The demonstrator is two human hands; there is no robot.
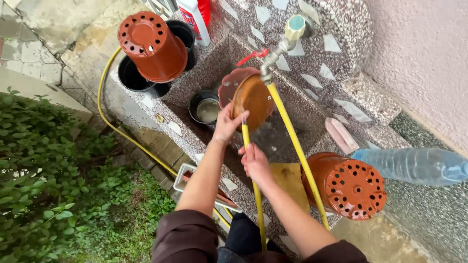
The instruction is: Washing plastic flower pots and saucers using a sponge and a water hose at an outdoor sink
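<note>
My left hand (228, 122) grips the rim of a brown plastic saucer (253, 100), held tilted on edge over the stone sink (302, 109). A second, reddish saucer (233, 83) stands just behind it. My right hand (253, 163) holds the free end of a yellow hose (247, 141), its tip pointing up at the brown saucer. The hose loops from a metal tap (280, 48) with a red handle above the sink.
An upside-down terracotta-coloured plastic pot (152, 46) rests on black pots at the sink's left. Another orange pot (348, 182) lies on the ledge at right, beside a clear plastic bottle (414, 165). A dark bowl (204, 108) sits in the sink. Green plants (53, 185) fill the left.
</note>
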